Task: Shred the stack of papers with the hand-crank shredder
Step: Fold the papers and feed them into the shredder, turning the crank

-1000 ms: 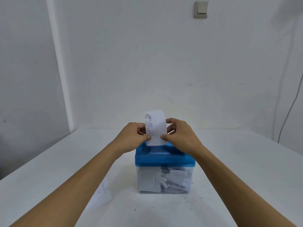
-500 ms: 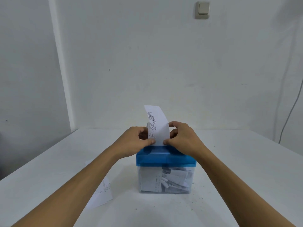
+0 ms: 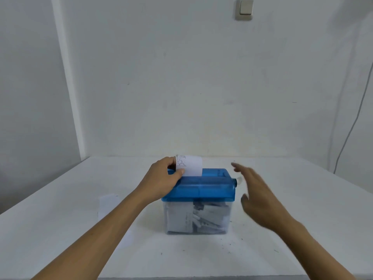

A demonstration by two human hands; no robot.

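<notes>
The shredder has a blue top on a clear bin holding paper pieces, and it stands mid-table. A white paper slip with a line drawing stands upright in the top slot. My left hand pinches the slip's left edge and rests on the blue top. My right hand hovers to the right of the shredder, fingers spread, holding nothing. It is blurred and close to the crank hub on the shredder's right end. The crank handle itself is hard to make out.
More white paper lies on the white table to the left, partly hidden by my left forearm. Small dark specks dot the table in front of the shredder. A wall stands behind, with a cable at the right.
My right hand has let go of the slip and moved right, beside the shredder. The slip sits lower in the slot. My left hand still holds it.
</notes>
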